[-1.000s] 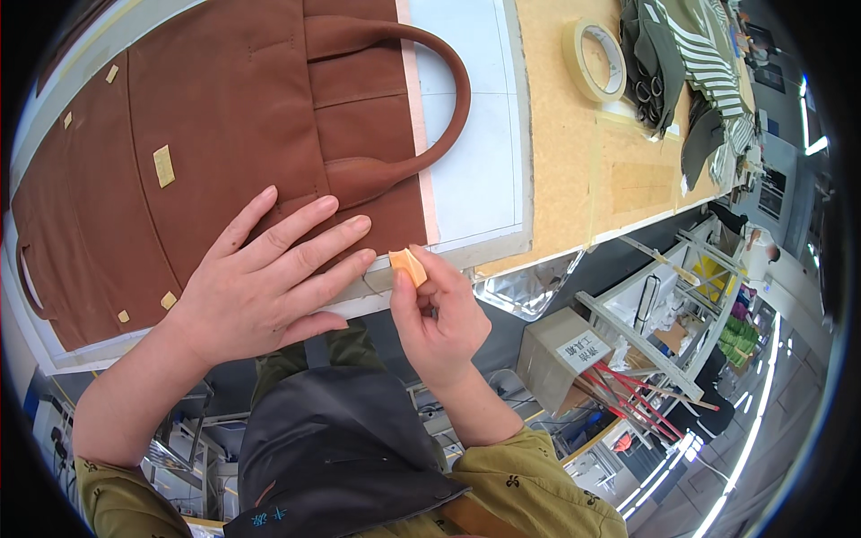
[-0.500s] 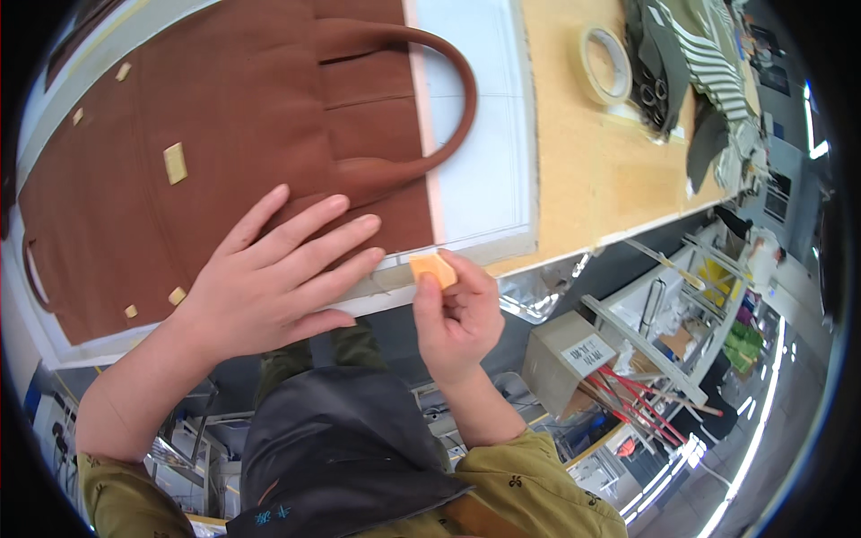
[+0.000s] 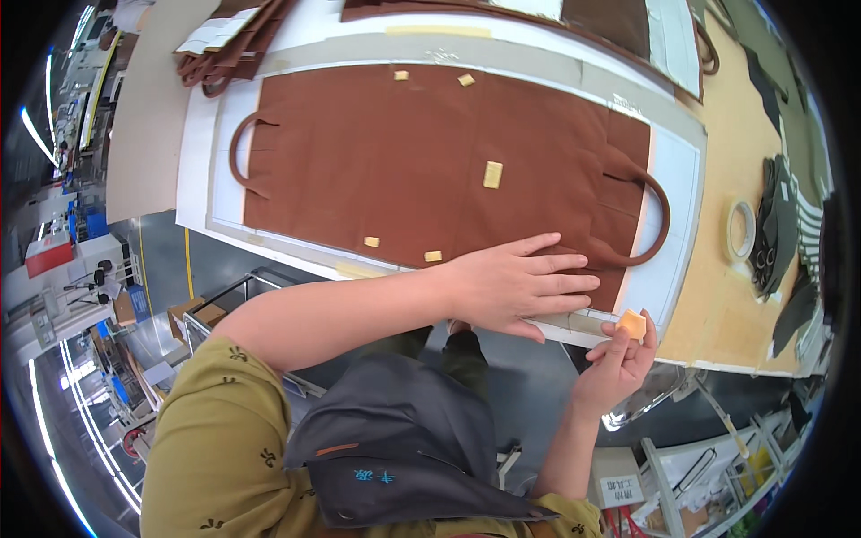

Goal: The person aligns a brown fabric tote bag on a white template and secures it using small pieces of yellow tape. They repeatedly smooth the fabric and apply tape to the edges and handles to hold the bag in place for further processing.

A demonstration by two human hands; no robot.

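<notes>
Right hand (image 3: 619,363) pinches a small orange-yellow tab (image 3: 632,324) between thumb and fingertips, grip closed on it, just off the tabletop (image 3: 717,296) edge. Left hand (image 3: 520,285) lies flat, open, pressing the brown bag panel (image 3: 430,161) near its right handle loop (image 3: 650,224). Best to keep the fabric pinned flat and place the tab square. Panel's long axis runs left-right, handles at both ends.

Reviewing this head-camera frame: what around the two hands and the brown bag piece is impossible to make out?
- Head view: the brown fabric bag panel under the left hand is hidden by the palm.
- The orange-yellow piece pinched in the right hand: its lower part is covered by fingertips, material unclear.
- The tape roll: too small to tell its type.
- Dark striped items at the right rim: warped by the fisheye, cut off.
</notes>
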